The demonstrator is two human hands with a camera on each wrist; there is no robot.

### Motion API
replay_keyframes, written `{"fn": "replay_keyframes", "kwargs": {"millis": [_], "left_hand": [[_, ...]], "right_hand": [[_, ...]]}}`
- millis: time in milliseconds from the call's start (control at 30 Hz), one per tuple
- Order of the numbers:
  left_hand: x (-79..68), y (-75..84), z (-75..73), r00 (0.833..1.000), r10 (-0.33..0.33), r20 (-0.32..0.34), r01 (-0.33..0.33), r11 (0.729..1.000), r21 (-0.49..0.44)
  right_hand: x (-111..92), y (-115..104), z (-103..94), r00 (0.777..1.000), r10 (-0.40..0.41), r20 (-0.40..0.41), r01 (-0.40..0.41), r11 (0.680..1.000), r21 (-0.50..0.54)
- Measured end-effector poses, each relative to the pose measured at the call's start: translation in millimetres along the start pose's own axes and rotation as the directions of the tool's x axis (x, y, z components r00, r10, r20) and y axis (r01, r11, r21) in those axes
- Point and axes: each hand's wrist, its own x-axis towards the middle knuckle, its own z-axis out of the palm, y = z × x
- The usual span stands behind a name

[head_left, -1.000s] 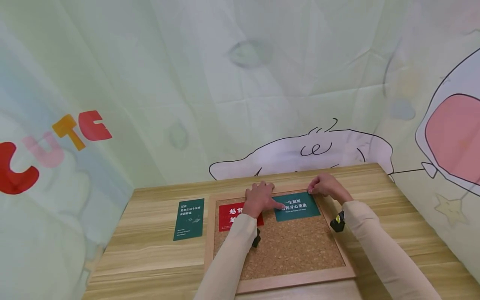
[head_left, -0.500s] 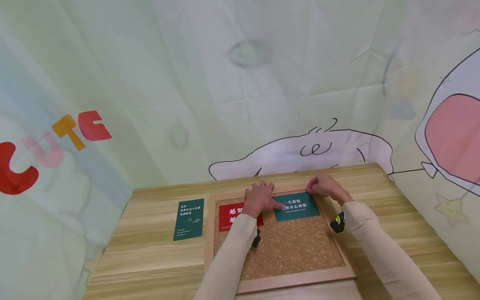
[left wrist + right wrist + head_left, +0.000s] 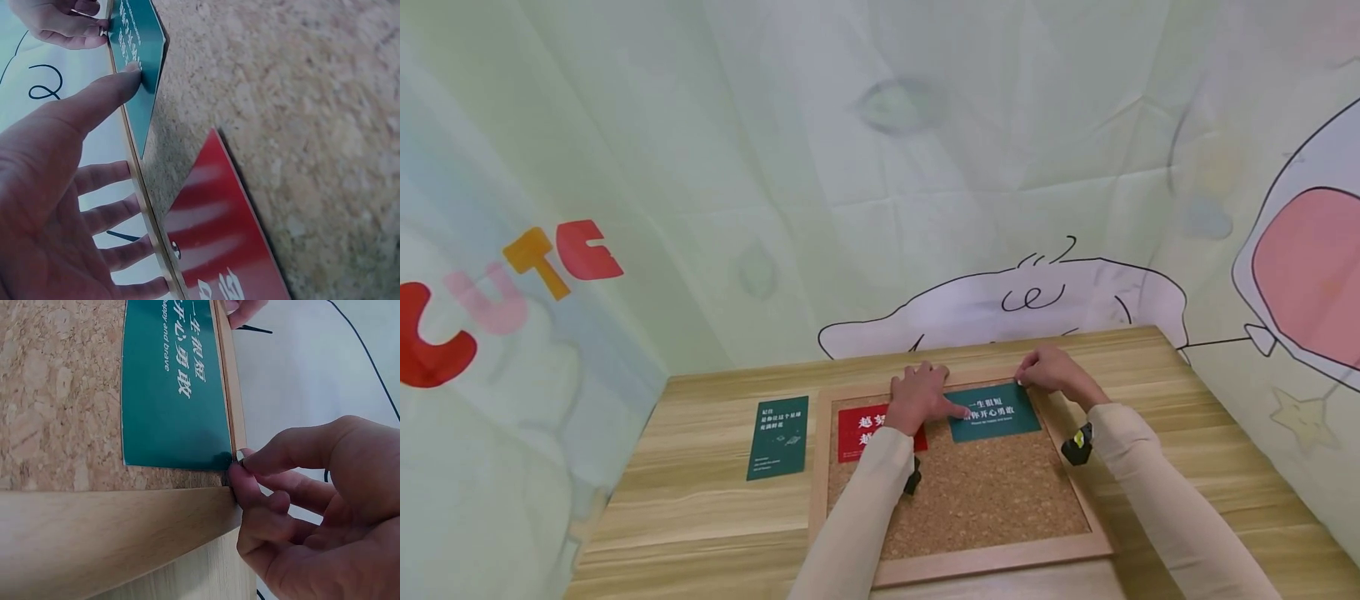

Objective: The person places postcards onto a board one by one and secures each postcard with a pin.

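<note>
A wood-framed cork board (image 3: 985, 500) lies on the table with a green card (image 3: 996, 429) at its upper right. My left hand (image 3: 919, 400) presses its thumb on that card's left part, while its spread fingers rest over the frame's far edge. At the card's upper right corner, my right hand (image 3: 1051, 371) pinches a small silvery thumbtack (image 3: 240, 457) between thumb and fingertips; its point is hidden. A red card (image 3: 854, 442) lies on the board's upper left, partly covered by my left arm. A silvery thumbtack (image 3: 175, 250) sits near that card's edge.
Another green card (image 3: 778, 442) lies on the wooden table (image 3: 715, 517) left of the board. A pale printed cloth (image 3: 775, 208) hangs behind the table and at both sides. The board's raised wooden frame (image 3: 1000, 562) surrounds the cork.
My right hand shifts very slightly at the card's corner, and a pale bit now shows at its fingertips. My left hand and the cards stay in place.
</note>
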Motion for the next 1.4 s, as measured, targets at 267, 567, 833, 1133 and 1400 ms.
{"fn": "replay_keyframes", "kwargs": {"millis": [267,567,833,1133,1400], "left_hand": [[0.4,-0.6,0.5,1.0,0.005,0.003,-0.005,1.0,0.004],[-1.7,0.4,-2.2,1.0,0.008,0.004,-0.008,1.0,0.011],[-1.8,0.1,-3.2,1.0,0.008,0.01,-0.008,1.0,0.017],[-0.6,-0.8,0.2,1.0,0.008,0.01,-0.008,1.0,0.013],[-1.0,-0.2,-0.4,1.0,0.005,0.014,-0.005,1.0,0.013]], "right_hand": [[-5,-2,-0.7,0.999,-0.039,0.01,0.039,0.999,-0.011],[-2,1,0.1,0.999,-0.049,0.024,0.049,0.999,-0.014],[-1,-1,1.7,0.999,-0.045,0.014,0.045,0.998,-0.042],[0,-9,2.9,0.99,-0.139,0.006,0.137,0.968,-0.211],[3,-7,-1.5,0.987,-0.144,0.07,0.153,0.978,-0.143]]}}
